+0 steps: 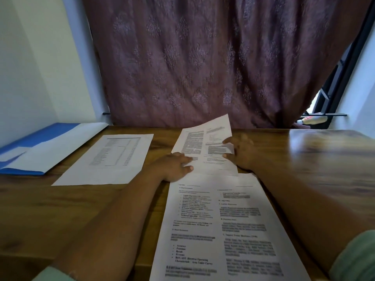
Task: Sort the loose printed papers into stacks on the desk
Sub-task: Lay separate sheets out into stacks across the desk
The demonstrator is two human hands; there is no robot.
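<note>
Presently right hand (240, 152) pinches the tilted far sheet (205, 142); left hand (175, 166) lies flat on it. Recommend squaring edges before release.

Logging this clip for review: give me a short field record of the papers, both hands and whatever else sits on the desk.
held sheet: two-column printed page, far end lifted off the desk
left hand: rests flat on the sheet's near left corner
right hand: grip on the sheet's right edge, thumb on top
near paper: printed text, flat, nearest the person
left paper: printed table, flat, lying apart
far left: white envelope on blue folder
</note>
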